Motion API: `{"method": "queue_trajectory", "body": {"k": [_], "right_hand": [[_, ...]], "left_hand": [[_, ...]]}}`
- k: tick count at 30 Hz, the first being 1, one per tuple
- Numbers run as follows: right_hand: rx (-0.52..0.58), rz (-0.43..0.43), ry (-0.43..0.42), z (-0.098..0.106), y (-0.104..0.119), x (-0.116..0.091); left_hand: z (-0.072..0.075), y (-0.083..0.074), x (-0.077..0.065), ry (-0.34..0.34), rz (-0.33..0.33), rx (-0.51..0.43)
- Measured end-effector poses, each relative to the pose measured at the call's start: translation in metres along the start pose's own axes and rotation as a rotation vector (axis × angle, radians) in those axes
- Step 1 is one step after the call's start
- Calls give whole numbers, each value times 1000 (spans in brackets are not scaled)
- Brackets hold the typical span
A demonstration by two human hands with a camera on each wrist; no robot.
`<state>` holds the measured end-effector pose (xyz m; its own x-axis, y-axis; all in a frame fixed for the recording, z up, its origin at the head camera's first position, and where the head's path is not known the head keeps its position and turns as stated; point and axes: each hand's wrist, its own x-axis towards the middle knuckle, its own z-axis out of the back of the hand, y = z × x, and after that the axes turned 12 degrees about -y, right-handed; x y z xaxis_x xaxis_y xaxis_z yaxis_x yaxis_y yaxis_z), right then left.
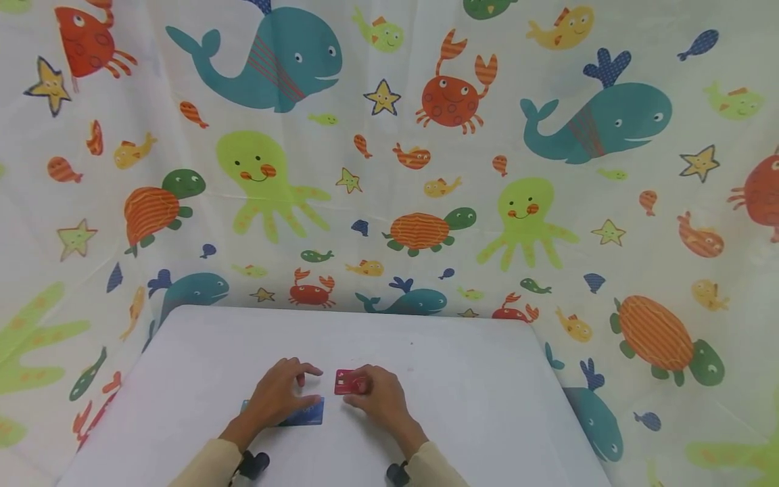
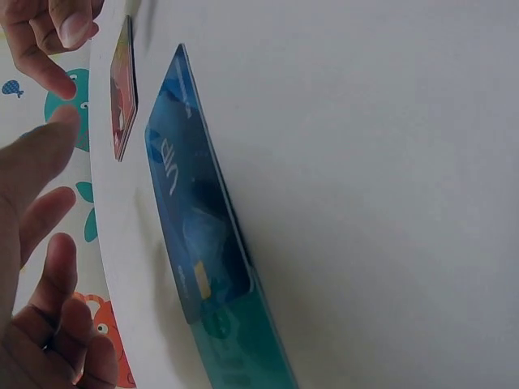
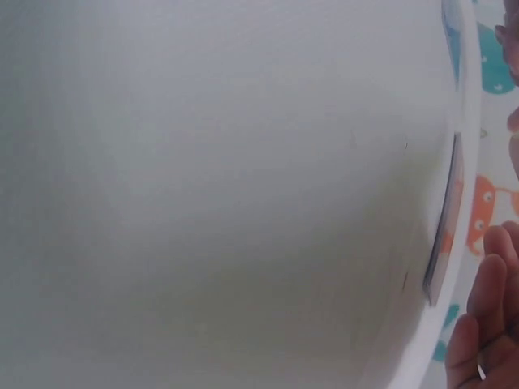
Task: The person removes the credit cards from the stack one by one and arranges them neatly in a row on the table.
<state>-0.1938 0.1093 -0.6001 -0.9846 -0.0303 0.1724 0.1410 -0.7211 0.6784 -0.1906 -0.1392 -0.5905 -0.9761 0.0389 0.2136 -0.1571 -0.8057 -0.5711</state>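
A blue bank card (image 1: 310, 414) lies on the white table, partly over a teal card (image 2: 243, 344) that the left wrist view shows. My left hand (image 1: 281, 392) hovers above these cards, thumb and index finger spread apart with nothing between them. A little to the right, a red card (image 1: 343, 382) lies flat; its edge looks layered in the left wrist view, as if stacked. Over its right part is my right hand (image 1: 379, 396), fingers loosely bent, hiding that end in the head view. In the left wrist view, the right fingers (image 2: 73, 31) appear apart from the red card.
The white table (image 1: 475, 392) spreads around the cards, its far edge against a curtain (image 1: 389, 270) printed with sea animals. A dark wrist camera (image 1: 258, 463) sits on the left wrist, another (image 1: 397, 473) on the right.
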Motion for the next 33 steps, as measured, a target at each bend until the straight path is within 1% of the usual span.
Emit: {"method": "queue_trajectory", "body": {"k": [3,9,15,23,29,33], "right_hand": [[-7,-6,-6,2,-5,0],[11,-8,-17,5,-10,2],[-16,-22,-28,8,-16,5],[-28,-45,-23,15,-22,6],[-38,-28,-20,17,-29,7],[-42,-26,-14,18,-30,7]], "left_hand": [[-4,-3,2,-8,-11,6],[-6,-8,6,-29,-45,-5],[-12,-13,10,-25,-48,-8],[-20,-17,12,-12,-60,11],[-25,-21,12,-16,-73,19],[-29,-22,14,-19,-81,23]]}}
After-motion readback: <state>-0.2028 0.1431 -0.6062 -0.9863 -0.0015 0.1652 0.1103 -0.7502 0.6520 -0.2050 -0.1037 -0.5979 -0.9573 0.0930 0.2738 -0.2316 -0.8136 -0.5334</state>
